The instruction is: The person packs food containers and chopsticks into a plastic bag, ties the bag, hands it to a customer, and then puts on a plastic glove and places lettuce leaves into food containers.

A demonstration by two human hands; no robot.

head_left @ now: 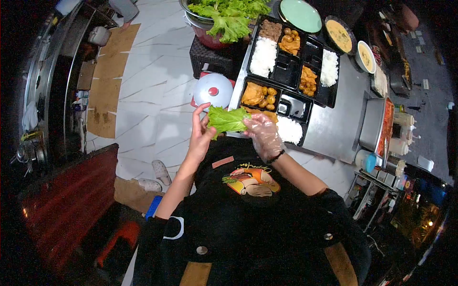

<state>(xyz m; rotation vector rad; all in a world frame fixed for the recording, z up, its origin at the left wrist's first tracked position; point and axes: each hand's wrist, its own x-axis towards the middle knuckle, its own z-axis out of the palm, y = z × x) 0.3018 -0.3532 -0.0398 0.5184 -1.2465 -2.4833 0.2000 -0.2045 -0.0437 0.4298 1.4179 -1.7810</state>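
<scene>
A green lettuce leaf [226, 120] is stretched between my two hands in front of my chest. Bare, my left hand [201, 131] grips its left end with thumb and fingers. My right hand [265, 133], in a clear plastic glove, pinches the right end. Just beyond are black compartment trays on the steel counter: a near tray [294, 107] with white rice [289, 130], orange-sauced pieces and small round brown balls; a far left tray [287, 67] with rice, minced meat and the same sauced food; and a right tray [332, 97] with rice and sauced pieces.
A bowl of lettuce [229, 21] stands on a dark woven stool [202, 59] at the counter's left. Below it sits a pot lid with a red knob [213, 91]. Two soup bowls [339, 35] and a green plate [300, 15] line the far side. Another person's arm [126, 21] shows top left.
</scene>
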